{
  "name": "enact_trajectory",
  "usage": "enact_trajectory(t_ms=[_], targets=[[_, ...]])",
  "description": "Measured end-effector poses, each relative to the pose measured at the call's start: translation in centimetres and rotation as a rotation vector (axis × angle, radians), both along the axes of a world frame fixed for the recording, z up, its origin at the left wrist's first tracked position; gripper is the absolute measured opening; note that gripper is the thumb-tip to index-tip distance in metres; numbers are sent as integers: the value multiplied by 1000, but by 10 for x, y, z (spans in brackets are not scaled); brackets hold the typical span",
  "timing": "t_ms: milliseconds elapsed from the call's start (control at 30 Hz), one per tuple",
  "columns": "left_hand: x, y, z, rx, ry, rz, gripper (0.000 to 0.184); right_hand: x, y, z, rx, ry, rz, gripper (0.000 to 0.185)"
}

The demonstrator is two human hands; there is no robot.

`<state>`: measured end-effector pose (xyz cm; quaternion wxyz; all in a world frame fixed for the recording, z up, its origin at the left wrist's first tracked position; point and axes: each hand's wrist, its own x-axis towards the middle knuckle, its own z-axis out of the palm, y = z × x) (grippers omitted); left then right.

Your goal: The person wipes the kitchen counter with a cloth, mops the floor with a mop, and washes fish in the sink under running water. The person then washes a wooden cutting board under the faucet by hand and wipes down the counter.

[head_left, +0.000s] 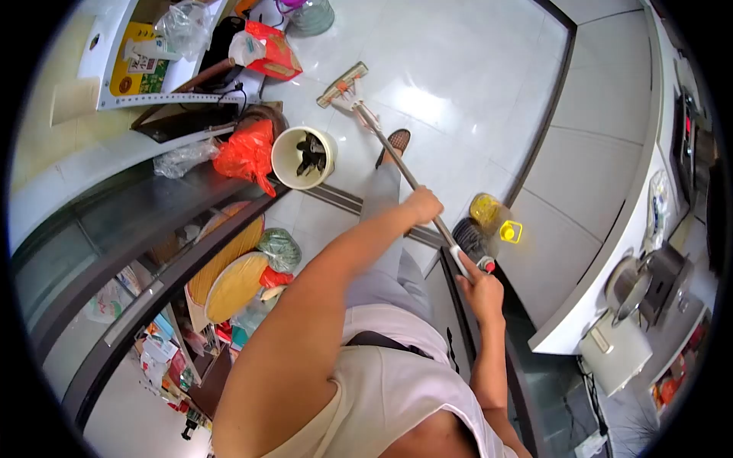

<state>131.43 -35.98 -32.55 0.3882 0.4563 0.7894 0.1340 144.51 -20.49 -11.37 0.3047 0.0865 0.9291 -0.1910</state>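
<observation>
A mop with a long metal pole [397, 160] runs diagonally across the floor, its flat head [342, 85] resting on the pale tiles. My left hand [422, 206] is wrapped round the middle of the pole. Lower down, my right hand [482, 290] grips the white handle end [460, 261]. A foot in a brown mesh shoe [397, 140] shows beside the pole. Left of the pole stands a white bucket [284, 159] with dark things inside.
Red bag [248, 149] and shelf [172, 98] at left. Oil bottles [489, 210] stand by the white cabinets [580, 168] at right. A dark-framed glass door [145, 305] is at lower left, near round woven trays [235, 286]. Floor door tracks [340, 198] cross behind the bucket.
</observation>
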Motion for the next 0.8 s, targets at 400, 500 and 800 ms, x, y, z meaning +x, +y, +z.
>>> enact_trajectory(t_ms=[400,500,800], targets=[[127,-18,31,299,-42,-71,5,138,-57,58,77,-62,-284,51],[99,-60,-15,331,200,-76,3,124,-98,4,42,-16,-313,52],[-47,-74,-38,27,368,-79,16,7,-127,-72,-4,257,-494,42]])
